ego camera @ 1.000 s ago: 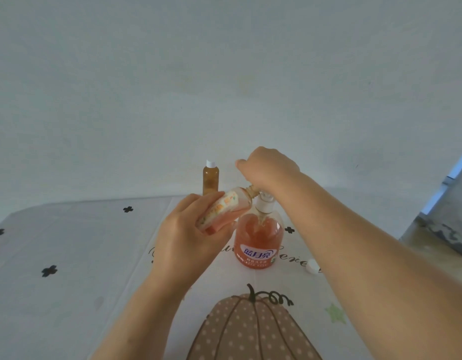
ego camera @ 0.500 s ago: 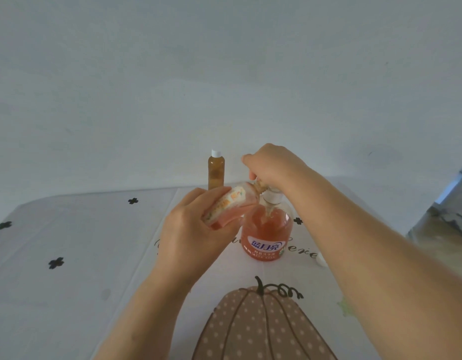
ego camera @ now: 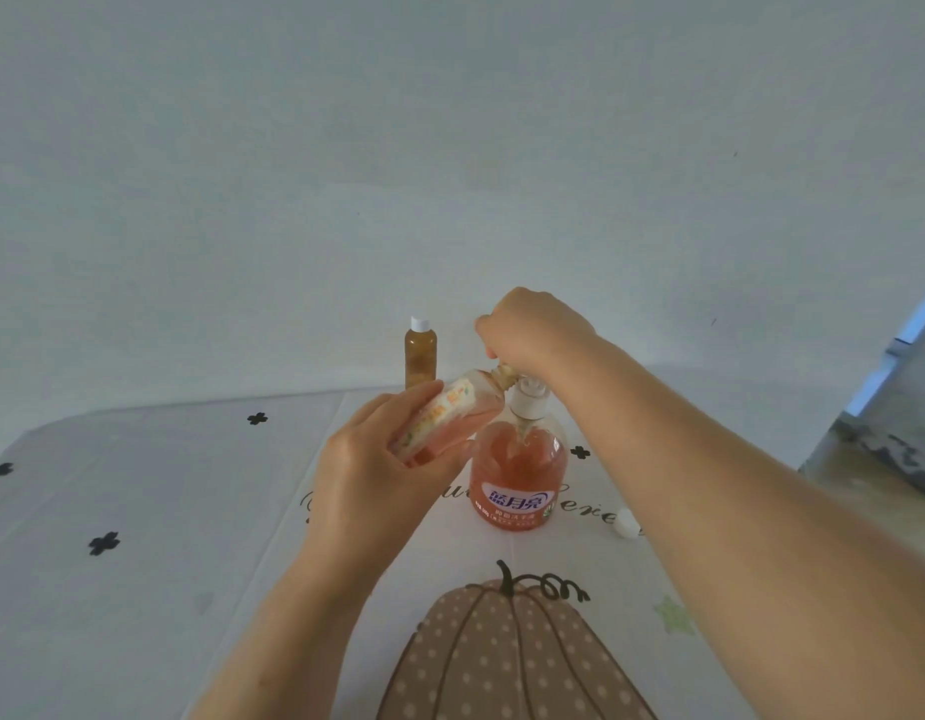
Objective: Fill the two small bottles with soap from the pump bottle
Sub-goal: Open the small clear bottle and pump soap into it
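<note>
Holds tilted small floral-labelled bottle [ego camera: 460, 407] in curled left grip [ego camera: 377, 475]; clasps pump of orange 蓝月亮 bottle [ego camera: 520, 470] with right grip [ego camera: 533, 330].

A single wide-angle view comes from the person's head, facing forward and tilted down across the bench [ego camera: 138, 511]. It sits close, within arm's reach: the left forearm [ego camera: 273, 641] and right forearm [ego camera: 761, 537] enter from the bottom edge, and the left grip [ego camera: 377, 470] and right grip [ego camera: 533, 330] meet at the small bottle [ego camera: 445, 414] and pump bottle [ego camera: 520, 475] just above the frame's middle. The pale wall [ego camera: 450, 148] fills the upper half; the bench's far edge bows with the lens.
</note>
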{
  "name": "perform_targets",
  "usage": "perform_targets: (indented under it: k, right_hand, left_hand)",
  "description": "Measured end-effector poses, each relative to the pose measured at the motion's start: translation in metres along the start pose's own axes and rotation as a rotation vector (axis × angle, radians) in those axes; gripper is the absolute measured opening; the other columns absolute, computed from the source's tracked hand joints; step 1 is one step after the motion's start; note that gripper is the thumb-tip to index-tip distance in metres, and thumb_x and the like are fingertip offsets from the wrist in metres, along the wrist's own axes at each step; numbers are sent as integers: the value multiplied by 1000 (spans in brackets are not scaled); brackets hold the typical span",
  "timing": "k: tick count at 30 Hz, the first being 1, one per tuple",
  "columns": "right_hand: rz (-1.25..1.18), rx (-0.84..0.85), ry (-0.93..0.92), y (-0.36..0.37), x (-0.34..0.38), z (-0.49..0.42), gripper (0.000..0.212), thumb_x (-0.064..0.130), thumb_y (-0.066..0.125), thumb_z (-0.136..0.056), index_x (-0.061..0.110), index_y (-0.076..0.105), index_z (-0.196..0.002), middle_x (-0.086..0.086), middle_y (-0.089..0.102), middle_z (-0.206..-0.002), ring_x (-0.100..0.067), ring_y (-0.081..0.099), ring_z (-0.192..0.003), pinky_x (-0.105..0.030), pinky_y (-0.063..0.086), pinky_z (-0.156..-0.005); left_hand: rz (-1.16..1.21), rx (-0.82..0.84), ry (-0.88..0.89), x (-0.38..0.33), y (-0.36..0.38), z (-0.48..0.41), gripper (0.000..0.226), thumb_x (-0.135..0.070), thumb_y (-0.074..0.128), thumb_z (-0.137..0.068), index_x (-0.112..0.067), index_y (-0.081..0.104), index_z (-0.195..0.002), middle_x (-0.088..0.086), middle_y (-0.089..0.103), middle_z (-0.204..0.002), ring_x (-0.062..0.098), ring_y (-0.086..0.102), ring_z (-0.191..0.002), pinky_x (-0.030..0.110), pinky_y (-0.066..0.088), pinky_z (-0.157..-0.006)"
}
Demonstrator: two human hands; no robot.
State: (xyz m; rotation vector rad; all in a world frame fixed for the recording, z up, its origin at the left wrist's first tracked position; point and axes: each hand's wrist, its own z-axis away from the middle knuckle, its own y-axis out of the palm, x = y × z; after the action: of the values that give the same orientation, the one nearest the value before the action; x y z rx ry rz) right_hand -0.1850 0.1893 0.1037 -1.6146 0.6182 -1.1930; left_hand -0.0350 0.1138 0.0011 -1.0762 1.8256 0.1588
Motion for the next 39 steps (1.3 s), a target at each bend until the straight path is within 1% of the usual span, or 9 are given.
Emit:
perform_targets:
  k: [4, 8, 14, 21, 24, 29, 32, 34, 39]
  right_hand:
    - [-16, 20, 2, 1, 0, 0, 27, 17, 46, -92, 11, 73, -96, -2, 69, -82, -19, 54, -59, -25, 37, -57]
    - [-11, 38, 4, 7, -3, -4, 29, 23, 46, -93, 13, 73, -95, -2, 72, -86, -22, 62, -72, -29, 43, -66]
    - [-25, 38, 22, 15, -8, -7, 31, 26, 46, -93, 13, 74, -96, -2, 67, -79, -22, 60, -72, -29, 40, -64]
    - [-35, 41, 14, 12, -6, -1, 30, 24, 45, -94, 12, 73, -97, -2, 69, -80, -22, 58, -68, -29, 40, -63]
    - [-27, -12, -18, 6, -5, 0, 25, 22, 45, -93, 12, 68, -88, -4, 73, -84, -23, 59, -68, -27, 39, -59]
    - [43, -59, -58, -2, -3, 3, 24, 21, 45, -94, 14, 54, -72, -1, 62, -71, -20, 50, -57, -26, 33, -54]
    - [48, -31, -53, -2, -1, 1, 23, 20, 46, -93, 13, 62, -78, -1, 66, -75, -19, 52, -57, -25, 35, -55]
    - [28, -25, -59, -1, 0, 1, 24, 20, 46, -93, 12, 68, -87, -2, 68, -79, -20, 55, -60, -25, 37, -56]
    - [16, -3, -41, 5, -2, -1, 25, 21, 46, -93, 13, 68, -87, -3, 72, -85, -23, 60, -68, -27, 38, -59]
  left_hand:
    - [26, 3, 4, -2, 0, 0, 43, -30, 86, -68, -38, 70, -107, -16, 66, -87, 2, 63, -77, 12, 46, -64]
    - [2, 19, 19, -1, 0, -1, 41, -30, 85, -69, -37, 70, -107, -16, 64, -85, 1, 62, -78, 10, 45, -64]
    - [-18, 39, 8, 2, 1, -3, 44, -46, 78, -67, -38, 70, -109, -17, 64, -86, 1, 62, -80, 16, 48, -65]
    - [-37, 32, 13, 3, 0, -2, 45, -29, 85, -70, -34, 70, -113, -17, 65, -90, 2, 63, -83, 13, 47, -68]
    - [-39, 8, 34, 2, 1, -2, 46, -33, 84, -69, -34, 70, -113, -16, 64, -89, 2, 62, -82, 14, 47, -67]
    - [-53, -24, 97, 2, 3, -3, 50, -38, 82, -70, -25, 71, -117, -16, 63, -90, 5, 62, -82, 8, 42, -67]
    - [-29, -27, 112, 1, 3, -3, 55, -49, 75, -68, -25, 71, -117, -15, 64, -90, 4, 62, -81, 9, 43, -66]
    - [-38, -29, 112, 2, 3, -3, 53, -43, 79, -69, -24, 71, -117, -14, 64, -90, 4, 61, -81, 10, 44, -67]
    - [-43, -19, 83, 3, 2, -3, 46, -39, 81, -69, -30, 71, -114, -14, 64, -88, 6, 62, -79, 11, 45, -64]
